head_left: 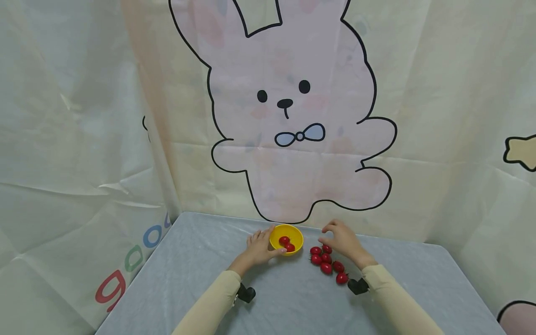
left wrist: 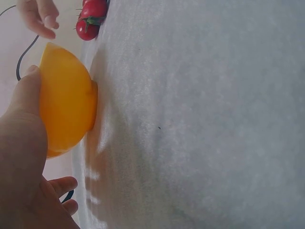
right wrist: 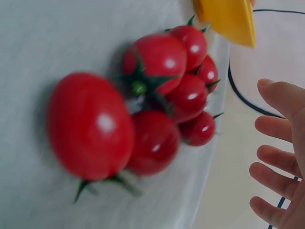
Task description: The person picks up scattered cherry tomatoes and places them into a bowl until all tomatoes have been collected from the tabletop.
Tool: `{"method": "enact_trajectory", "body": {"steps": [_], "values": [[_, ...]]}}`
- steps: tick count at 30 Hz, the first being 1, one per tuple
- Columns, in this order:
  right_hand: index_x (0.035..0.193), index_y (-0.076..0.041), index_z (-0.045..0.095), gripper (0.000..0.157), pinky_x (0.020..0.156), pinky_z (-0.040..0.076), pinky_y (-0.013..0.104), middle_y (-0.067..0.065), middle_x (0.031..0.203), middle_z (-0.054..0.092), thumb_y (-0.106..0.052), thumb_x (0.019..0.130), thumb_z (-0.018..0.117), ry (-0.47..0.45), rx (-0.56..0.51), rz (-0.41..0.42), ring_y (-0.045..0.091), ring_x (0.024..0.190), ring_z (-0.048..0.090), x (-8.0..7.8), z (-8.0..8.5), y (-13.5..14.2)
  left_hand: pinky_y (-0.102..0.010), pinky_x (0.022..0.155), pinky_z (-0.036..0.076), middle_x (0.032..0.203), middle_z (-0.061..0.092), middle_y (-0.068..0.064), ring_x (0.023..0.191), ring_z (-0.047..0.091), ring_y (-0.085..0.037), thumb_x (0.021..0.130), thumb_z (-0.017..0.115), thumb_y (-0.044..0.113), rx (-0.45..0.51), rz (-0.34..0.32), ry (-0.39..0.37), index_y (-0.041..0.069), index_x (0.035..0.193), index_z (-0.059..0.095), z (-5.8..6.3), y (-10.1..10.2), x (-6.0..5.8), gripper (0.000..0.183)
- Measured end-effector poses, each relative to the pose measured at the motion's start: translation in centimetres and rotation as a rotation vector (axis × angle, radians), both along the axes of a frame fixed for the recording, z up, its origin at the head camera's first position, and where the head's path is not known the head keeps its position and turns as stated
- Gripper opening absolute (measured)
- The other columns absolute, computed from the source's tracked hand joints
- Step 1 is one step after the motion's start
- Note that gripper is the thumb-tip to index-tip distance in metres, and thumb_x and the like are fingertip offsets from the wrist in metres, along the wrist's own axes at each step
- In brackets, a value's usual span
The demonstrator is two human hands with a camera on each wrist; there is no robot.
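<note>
A yellow bowl (head_left: 274, 246) stands near the back of the table with two red cherry tomatoes (head_left: 289, 247) inside. My left hand (head_left: 257, 249) holds it from the left, thumb at the near side and fingers spread around the far rim. In the left wrist view, the thumb lies along the outside of the bowl (left wrist: 69, 100). To the right of the bowl is a cluster of several cherry tomatoes (head_left: 326, 268), some with green stems. Over its far end hovers my right hand (head_left: 345, 242), its fingers loosely bent and apart, holding nothing in the right wrist view.
A grey cloth (head_left: 301, 307) covers the table. Behind it hangs a pale curtain (head_left: 418, 186) printed with a large rabbit, reaching down to the table's back edge. Another curtain (head_left: 75, 163) hangs on the left. A dark band piece (head_left: 358, 286) sits at the right wrist.
</note>
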State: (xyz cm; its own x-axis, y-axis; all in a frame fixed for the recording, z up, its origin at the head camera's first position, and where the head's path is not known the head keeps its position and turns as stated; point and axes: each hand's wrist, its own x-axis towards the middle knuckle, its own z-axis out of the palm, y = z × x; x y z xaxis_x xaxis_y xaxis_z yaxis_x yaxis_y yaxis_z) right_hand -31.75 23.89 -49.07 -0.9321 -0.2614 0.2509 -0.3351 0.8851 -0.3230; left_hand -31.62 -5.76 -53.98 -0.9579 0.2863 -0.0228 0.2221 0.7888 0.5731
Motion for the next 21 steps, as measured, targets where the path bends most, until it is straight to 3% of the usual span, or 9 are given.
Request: {"method": "enact_trajectory", "body": {"steps": [7, 21], "values": [[0.100, -0.008, 0.074, 0.027, 0.085, 0.054, 0.049, 0.010, 0.110, 0.063, -0.031, 0.086, 0.076, -0.038, -0.001, -0.032, 0.028, 0.099, 0.061, 0.5, -0.6, 1.2, -0.068, 0.119, 0.007, 0.160, 0.034, -0.016, 0.147, 0.022, -0.044, 0.082, 0.060, 0.073, -0.002, -0.006, 0.003, 0.022, 0.159, 0.020, 0.6, 0.0, 0.4, 0.101], [0.100, -0.010, 0.074, 0.027, 0.082, 0.054, 0.049, 0.009, 0.108, 0.063, -0.033, 0.085, 0.076, -0.072, 0.031, -0.020, 0.027, 0.096, 0.062, 0.7, -1.5, 2.0, -0.068, 0.119, 0.008, 0.160, 0.034, -0.015, 0.147, 0.023, -0.043, 0.082, 0.060, 0.073, -0.013, -0.001, 0.017, 0.022, 0.159, 0.020, 0.2, 0.0, 0.2, 0.100]]}}
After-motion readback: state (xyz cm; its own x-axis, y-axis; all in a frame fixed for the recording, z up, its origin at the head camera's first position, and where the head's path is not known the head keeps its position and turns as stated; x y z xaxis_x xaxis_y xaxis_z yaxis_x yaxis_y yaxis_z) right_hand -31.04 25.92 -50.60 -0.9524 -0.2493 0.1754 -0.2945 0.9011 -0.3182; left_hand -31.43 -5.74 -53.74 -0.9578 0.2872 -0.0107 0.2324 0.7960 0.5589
